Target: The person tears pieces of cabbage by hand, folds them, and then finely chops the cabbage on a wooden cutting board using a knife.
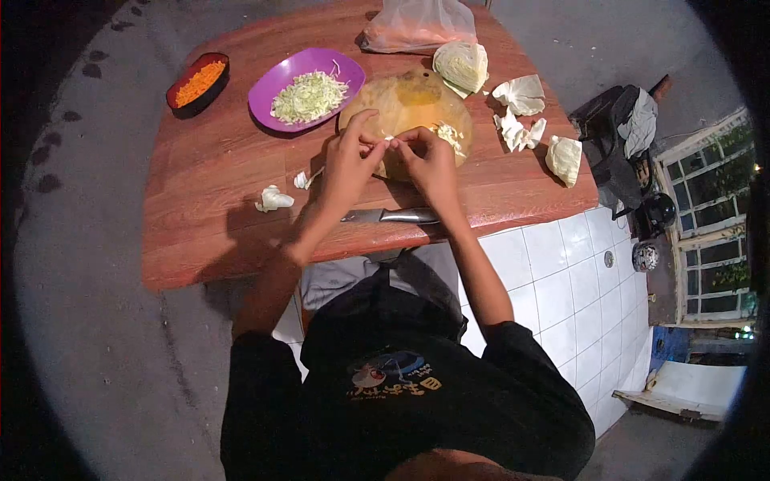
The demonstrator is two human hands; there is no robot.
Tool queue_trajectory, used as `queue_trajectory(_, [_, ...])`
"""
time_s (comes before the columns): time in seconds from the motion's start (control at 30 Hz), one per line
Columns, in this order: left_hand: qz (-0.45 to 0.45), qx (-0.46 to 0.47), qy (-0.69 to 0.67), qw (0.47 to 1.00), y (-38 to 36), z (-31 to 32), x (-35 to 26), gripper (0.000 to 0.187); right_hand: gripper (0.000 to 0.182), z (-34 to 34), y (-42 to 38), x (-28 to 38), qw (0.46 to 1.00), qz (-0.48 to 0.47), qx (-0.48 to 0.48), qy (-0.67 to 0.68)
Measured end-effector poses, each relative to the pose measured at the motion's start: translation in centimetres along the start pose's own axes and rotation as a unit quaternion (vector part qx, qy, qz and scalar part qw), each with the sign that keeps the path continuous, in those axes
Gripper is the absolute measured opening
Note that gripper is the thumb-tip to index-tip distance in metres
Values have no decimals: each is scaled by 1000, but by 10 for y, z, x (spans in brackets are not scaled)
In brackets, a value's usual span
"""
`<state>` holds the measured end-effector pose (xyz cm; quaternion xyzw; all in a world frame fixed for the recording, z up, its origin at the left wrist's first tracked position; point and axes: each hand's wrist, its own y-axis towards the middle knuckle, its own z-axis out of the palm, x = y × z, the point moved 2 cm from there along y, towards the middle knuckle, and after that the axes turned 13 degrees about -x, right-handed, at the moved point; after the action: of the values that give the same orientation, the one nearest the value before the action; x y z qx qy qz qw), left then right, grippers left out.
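Over the round wooden cutting board [383, 98], my left hand [351, 157] and my right hand [427, 160] meet fingertip to fingertip. Both are closed in a pinch on a small pale cabbage piece [389, 138], mostly hidden by the fingers. Chopped cabbage bits [451, 138] lie on the board just right of my right hand. A knife [391, 216] rests along the table's near edge, below my wrists, with its handle to the right. Beyond my left hand stands a purple bowl [265, 90] holding shredded cabbage [309, 98].
A dark bowl [200, 103] of shredded orange carrot [200, 82] stands far left. Behind the board are a cut cabbage [462, 66] and a plastic bag [421, 24] with orange contents. Loose cabbage leaves [520, 94] lie right, cabbage scraps [275, 199] left, on the wooden table [200, 232].
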<state>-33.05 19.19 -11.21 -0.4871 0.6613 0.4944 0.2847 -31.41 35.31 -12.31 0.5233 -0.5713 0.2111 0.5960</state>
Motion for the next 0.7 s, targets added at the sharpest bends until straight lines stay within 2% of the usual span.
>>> queue_trajectory(0.07, [-5, -26, 5, 1000, 2, 5, -2, 54, 15, 3, -3, -1, 998, 32, -19, 41])
queue_trajectory(0.13, [45, -110, -72, 990, 4, 12, 4, 51, 16, 5, -5, 1, 994, 66, -38, 81])
queue_trajectory(0.23, [77, -128, -89, 985, 6, 14, 2, 48, 16, 7, -7, 3, 986, 84, -69, 124])
queue_trajectory(0.33, [78, -119, -70, 987, 3, 11, -6, 47, 16, 7, -13, 3, 981, 88, -79, 154])
queue_trajectory(0.4, [88, -114, -53, 988, -1, 5, -19, 48, 19, 6, -19, 7, 964, 123, -60, 229])
queue_trajectory(0.53, [130, -92, -17, 987, -6, 4, -20, 52, 26, -5, -32, 25, 956, 164, -51, 238])
queue_trajectory(0.6, [140, -84, -9, 987, -6, 4, -21, 52, 30, -11, -37, 32, 943, 215, -31, 253])
queue_trajectory(0.7, [146, -67, 7, 987, -8, 5, -27, 53, 31, -12, -41, 20, 947, 195, -41, 252])
